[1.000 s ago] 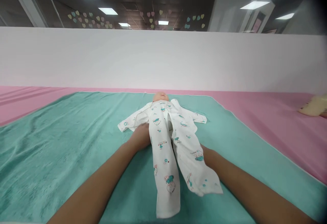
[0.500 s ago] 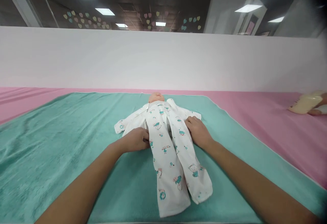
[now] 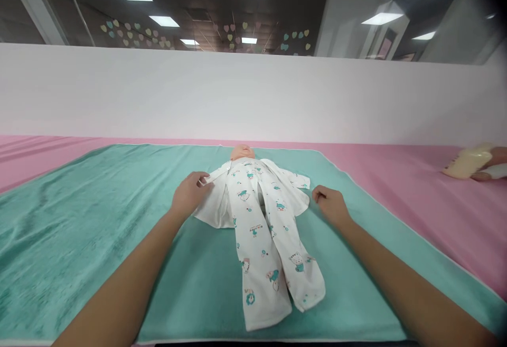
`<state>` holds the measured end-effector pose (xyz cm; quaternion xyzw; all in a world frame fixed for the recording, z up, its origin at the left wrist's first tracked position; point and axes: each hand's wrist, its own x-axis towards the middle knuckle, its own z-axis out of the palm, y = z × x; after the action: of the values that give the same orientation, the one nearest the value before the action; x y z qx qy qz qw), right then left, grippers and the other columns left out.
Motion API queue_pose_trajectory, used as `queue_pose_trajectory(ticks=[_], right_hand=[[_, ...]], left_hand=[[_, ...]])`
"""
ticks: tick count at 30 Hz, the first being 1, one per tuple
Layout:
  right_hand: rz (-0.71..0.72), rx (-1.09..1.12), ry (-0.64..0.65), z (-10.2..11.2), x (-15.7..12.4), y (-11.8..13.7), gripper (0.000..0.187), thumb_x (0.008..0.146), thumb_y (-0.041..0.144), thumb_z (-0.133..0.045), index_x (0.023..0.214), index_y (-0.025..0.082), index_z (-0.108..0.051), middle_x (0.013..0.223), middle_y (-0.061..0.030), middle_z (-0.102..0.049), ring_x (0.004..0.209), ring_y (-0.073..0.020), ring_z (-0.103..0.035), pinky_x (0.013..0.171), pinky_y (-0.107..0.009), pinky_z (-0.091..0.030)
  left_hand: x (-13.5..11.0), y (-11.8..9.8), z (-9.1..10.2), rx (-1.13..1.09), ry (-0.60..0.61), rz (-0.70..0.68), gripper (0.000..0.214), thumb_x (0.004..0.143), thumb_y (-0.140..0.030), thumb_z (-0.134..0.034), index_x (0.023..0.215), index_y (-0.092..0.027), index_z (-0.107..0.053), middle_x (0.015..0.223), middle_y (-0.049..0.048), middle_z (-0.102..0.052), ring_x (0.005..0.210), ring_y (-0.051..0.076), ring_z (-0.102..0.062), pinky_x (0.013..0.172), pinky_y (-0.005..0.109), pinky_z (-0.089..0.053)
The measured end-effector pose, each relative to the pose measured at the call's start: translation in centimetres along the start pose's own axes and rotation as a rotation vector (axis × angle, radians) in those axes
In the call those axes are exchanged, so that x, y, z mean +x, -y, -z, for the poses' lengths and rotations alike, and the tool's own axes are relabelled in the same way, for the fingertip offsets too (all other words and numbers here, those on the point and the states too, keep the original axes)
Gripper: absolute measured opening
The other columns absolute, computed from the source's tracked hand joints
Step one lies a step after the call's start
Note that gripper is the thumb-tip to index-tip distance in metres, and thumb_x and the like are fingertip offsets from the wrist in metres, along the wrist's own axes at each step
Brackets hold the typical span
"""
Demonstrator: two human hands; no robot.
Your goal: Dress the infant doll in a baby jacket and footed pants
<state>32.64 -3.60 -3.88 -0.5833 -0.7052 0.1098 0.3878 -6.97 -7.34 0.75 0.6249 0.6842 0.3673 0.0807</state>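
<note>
A baby doll (image 3: pixel 242 152) lies on its back with its head away from me. White printed baby pants (image 3: pixel 261 241) are spread over its body, legs toward me. Beneath them a white baby shirt (image 3: pixel 216 209) fans out on both sides, its right sleeve (image 3: pixel 299 179) stretched outward. My left hand (image 3: pixel 190 195) is at the shirt's left sleeve, fingers bent and closed on the cloth; the cuff is hidden behind it. My right hand (image 3: pixel 331 204), fingers curled in, hovers just right of the shirt's edge, apart from it, with nothing visible in it.
A green towel (image 3: pixel 99 241) lies under everything, over a pink cloth (image 3: pixel 428 220). At the far right another person's hand (image 3: pixel 497 157) holds a pale yellow object (image 3: pixel 467 162). A white low wall (image 3: pixel 253 96) with glass above stands behind.
Both hands have come away from the pants' sides. The left went up and left to the sleeve; the right went outward and slightly down. The shirt's lower flaps now lie spread out.
</note>
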Motion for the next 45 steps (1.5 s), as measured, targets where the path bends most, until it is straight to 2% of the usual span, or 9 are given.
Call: queue_pose_trajectory(ticks=[8,16,20,23,25,32,37,41,45], right_hand=[[-0.224,-0.028,0.014,-2.5,5.3,-1.9,0.033,0.076,0.051,-0.048,0.086,0.021,-0.054,0.093,-0.0050,-0.063,0.081,-0.0194,-0.056,0.067,-0.029,-0.039],[-0.051,-0.200,0.059,-2.9,4.3,-0.9,0.035,0.076,0.055,-0.051,0.087,0.022,-0.052,0.087,-0.0004,-0.060,0.073,-0.0155,-0.055,0.060,-0.026,-0.036],[-0.033,-0.324,0.104,-3.2,4.3,0.3,0.034,0.080,0.054,-0.045,0.076,0.022,-0.055,0.082,-0.0027,-0.061,0.070,-0.0165,-0.053,0.055,-0.027,-0.032],[-0.029,-0.331,0.177,-3.6,4.1,1.4,0.037,0.082,0.053,-0.040,0.068,0.022,-0.054,0.074,-0.0025,-0.061,0.065,-0.0165,-0.050,0.053,-0.026,-0.028],[-0.032,-0.298,0.203,-3.7,3.9,1.8,0.037,0.081,0.051,-0.043,0.060,0.021,-0.050,0.069,-0.0017,-0.058,0.063,-0.0157,-0.048,0.052,-0.026,-0.026],[-0.226,0.555,0.213,-1.7,3.8,2.2,0.031,0.070,0.051,-0.056,0.065,0.021,-0.046,0.063,-0.0006,-0.052,0.063,-0.0178,-0.051,0.056,-0.029,-0.039],[-0.262,1.012,0.116,-1.5,5.3,7.9,0.028,0.073,0.048,-0.047,0.078,0.021,-0.050,0.077,-0.0060,-0.062,0.077,-0.0228,-0.059,0.066,-0.033,-0.047],[0.047,0.708,0.231,-3.5,2.8,13.5,0.022,0.075,0.042,-0.052,0.081,0.021,-0.051,0.090,-0.0039,-0.063,0.089,-0.0234,-0.058,0.079,-0.036,-0.046],[0.457,0.272,0.241,-4.7,-1.6,14.7,0.005,0.080,0.025,-0.049,0.083,0.022,-0.052,0.112,-0.0051,-0.059,0.114,-0.0224,-0.047,0.099,-0.041,-0.033]], left_hand=[[0.2,1.0,-2.6,0.508,-0.087,-0.197,0.023,0.083,-0.029,-0.040,0.097,-0.020,-0.056,0.103,0.0120,-0.057,0.102,0.030,-0.049,0.081,0.041,-0.041],[0.0,-0.9,-1.0,-0.195,-0.108,0.158,0.030,0.083,-0.046,-0.042,0.087,-0.020,-0.055,0.084,0.0055,-0.062,0.075,0.021,-0.056,0.063,0.031,-0.041],[-1.7,-4.9,-0.1,-0.807,0.352,0.085,0.037,0.077,-0.048,-0.055,0.099,-0.018,-0.058,0.082,0.0043,-0.063,0.064,0.015,-0.057,0.053,0.025,-0.041],[-3.3,-7.0,-0.1,-0.955,0.809,-0.080,0.039,0.072,-0.040,-0.064,0.105,-0.019,-0.061,0.087,0.0081,-0.065,0.066,0.018,-0.062,0.052,0.027,-0.045],[-3.8,-7.0,-0.4,-1.000,0.925,-0.081,0.034,0.073,-0.037,-0.064,0.101,-0.018,-0.064,0.087,0.0090,-0.065,0.064,0.019,-0.062,0.049,0.028,-0.045],[-1.6,-3.1,-1.0,-1.190,0.284,0.028,0.027,0.081,-0.039,-0.051,0.096,-0.018,-0.060,0.073,0.0004,-0.055,0.057,0.009,-0.049,0.050,0.024,-0.039],[-1.7,-2.8,-2.7,-0.673,0.217,-0.128,0.031,0.078,-0.041,-0.055,0.099,-0.018,-0.059,0.086,0.0030,-0.056,0.077,0.015,-0.053,0.065,0.028,-0.044],[-3.0,-3.6,-3.4,-0.259,0.123,-0.464,0.045,0.074,-0.041,-0.063,0.113,-0.021,-0.052,0.106,0.0070,-0.050,0.100,0.021,-0.048,0.087,0.036,-0.042],[-4.0,-4.6,-3.1,-0.047,0.105,-0.679,0.042,0.076,-0.041,-0.062,0.112,-0.021,-0.052,0.105,0.0077,-0.050,0.101,0.023,-0.045,0.087,0.038,-0.041]])
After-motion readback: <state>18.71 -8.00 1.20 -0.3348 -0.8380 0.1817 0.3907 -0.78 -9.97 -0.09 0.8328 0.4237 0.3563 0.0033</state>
